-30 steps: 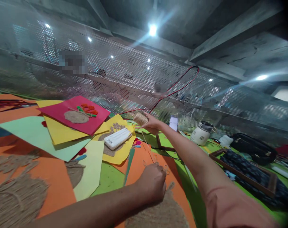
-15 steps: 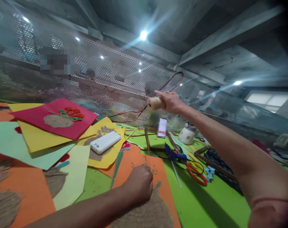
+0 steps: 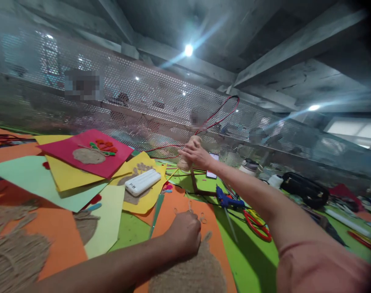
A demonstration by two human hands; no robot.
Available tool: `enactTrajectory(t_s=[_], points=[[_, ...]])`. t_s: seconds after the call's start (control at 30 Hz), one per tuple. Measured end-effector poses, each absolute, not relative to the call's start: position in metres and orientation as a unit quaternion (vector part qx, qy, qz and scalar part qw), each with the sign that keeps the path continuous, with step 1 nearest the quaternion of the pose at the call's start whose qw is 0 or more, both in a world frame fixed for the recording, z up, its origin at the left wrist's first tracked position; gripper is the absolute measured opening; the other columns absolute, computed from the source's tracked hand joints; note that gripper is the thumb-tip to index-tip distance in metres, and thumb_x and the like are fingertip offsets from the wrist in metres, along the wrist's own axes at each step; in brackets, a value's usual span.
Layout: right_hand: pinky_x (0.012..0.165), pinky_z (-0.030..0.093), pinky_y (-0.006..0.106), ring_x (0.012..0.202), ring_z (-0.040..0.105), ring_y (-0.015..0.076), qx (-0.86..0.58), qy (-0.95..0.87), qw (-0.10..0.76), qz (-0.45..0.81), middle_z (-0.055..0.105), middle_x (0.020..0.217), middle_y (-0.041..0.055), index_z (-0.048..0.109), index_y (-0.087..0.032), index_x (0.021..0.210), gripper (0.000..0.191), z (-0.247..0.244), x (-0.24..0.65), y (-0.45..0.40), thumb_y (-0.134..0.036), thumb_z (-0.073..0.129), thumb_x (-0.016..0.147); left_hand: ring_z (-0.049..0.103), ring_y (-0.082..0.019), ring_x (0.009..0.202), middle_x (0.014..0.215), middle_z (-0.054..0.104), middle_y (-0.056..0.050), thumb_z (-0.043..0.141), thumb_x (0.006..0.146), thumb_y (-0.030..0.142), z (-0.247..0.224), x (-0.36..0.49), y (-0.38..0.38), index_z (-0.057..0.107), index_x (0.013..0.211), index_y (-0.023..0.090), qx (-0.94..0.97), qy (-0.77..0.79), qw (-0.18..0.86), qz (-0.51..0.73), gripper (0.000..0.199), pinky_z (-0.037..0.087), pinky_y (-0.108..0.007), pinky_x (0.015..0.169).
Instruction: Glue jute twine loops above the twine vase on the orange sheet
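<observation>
"Where was the twine roll (image 3: 184,165)?"
"From my station I saw it beyond the far edge of the orange sheet (image 3: 168,215), the fingers of the right hand (image 3: 196,154) clamped around it."
"And the left hand (image 3: 185,232)?"
"On that sheet, fingers curled together; I couldn't tell whether they pinched anything. A blue glue gun (image 3: 226,199) lay just right of the sheet."

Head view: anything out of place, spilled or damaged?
White device lies on the yellow card, covering part of its brown design; odd spot for a gadget. The card pile to its left is askew, overlapping at mixed angles. No spill or damage visible.
</observation>
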State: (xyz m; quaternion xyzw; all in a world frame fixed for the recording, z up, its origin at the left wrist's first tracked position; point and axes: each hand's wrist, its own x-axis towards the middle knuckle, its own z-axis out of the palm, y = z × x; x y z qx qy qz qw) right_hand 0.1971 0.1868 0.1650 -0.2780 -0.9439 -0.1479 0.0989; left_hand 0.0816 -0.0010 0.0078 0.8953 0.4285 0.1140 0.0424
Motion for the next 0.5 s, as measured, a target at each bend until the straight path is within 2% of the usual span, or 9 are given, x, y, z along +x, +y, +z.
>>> enactTrajectory(t_s=[0.17,0.33,0.43,0.5], points=[[0.123,0.018,0.048,0.145,0.04,0.0222,-0.28,-0.95,0.114,-0.075,0.064,0.144,0.0084,0.062,-0.019,0.136,0.06,0.113,0.161,0.189,0.004,0.054,0.081,0.07,-0.03,0.089,0.089,0.076,-0.015,0.059,0.084,0.019,0.007,0.082,-0.002,0.076,0.084,0.013,0.898,0.423,0.044,0.116,0.018,0.055,-0.04,0.08],[0.122,0.022,0.052,0.14,0.045,0.0257,-0.323,-0.931,0.168,-0.016,0.066,0.138,0.0119,0.064,-0.016,0.131,0.062,0.104,0.155,0.199,0.008,0.053,0.075,0.071,-0.031,0.089,0.089,0.076,-0.016,0.059,0.086,0.022,0.004,0.081,-0.002,0.076,0.084,0.013,0.899,0.419,0.051,0.119,0.02,0.056,-0.042,0.081],[0.114,0.038,0.052,0.129,0.054,0.0288,-0.356,-0.904,0.235,0.009,0.065,0.132,0.0169,0.059,-0.014,0.138,0.062,0.118,0.15,0.179,0.003,0.053,0.079,0.071,-0.03,0.09,0.091,0.076,-0.016,0.059,0.086,0.022,0.004,0.08,-0.002,0.076,0.085,0.013,0.897,0.421,0.058,0.125,0.02,0.056,-0.041,0.081],[0.103,0.05,0.048,0.115,0.061,0.0276,-0.361,-0.887,0.286,0.024,0.065,0.122,0.0168,0.047,-0.014,0.148,0.061,0.127,0.15,0.15,-0.007,0.051,0.087,0.071,-0.029,0.088,0.089,0.076,-0.015,0.06,0.086,0.021,0.003,0.08,-0.002,0.076,0.084,0.013,0.895,0.423,0.064,0.13,0.018,0.056,-0.04,0.08]])
